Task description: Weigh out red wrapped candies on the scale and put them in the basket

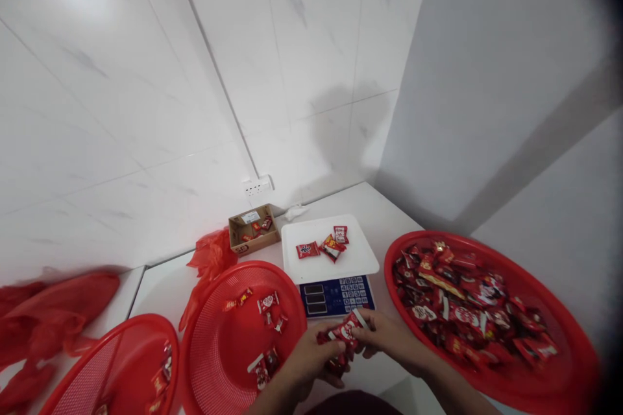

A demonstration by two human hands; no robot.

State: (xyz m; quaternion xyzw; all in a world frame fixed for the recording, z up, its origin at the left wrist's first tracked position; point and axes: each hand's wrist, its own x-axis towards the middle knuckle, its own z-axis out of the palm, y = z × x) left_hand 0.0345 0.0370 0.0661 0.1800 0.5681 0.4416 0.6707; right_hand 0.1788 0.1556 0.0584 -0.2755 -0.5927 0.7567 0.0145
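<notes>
Hands meeting low over my desk (160,285), my left hand (304,360) and right hand (389,337) both closed on a bunch of red candy packets (346,331), just before the scale (329,266), between two red baskets

The left hand (304,360) and the right hand (389,337) wrap around a bunch of red candy packs (344,334), so most of the bunch is hidden and the packs cannot be counted. Both arms run off the bottom edge. The far-left red basket (92,369) is cut off at the bottom too. The big red tray (559,376) fades into a dark, blurry corner. The numbers on the scale (335,295) are too small to read.
</notes>
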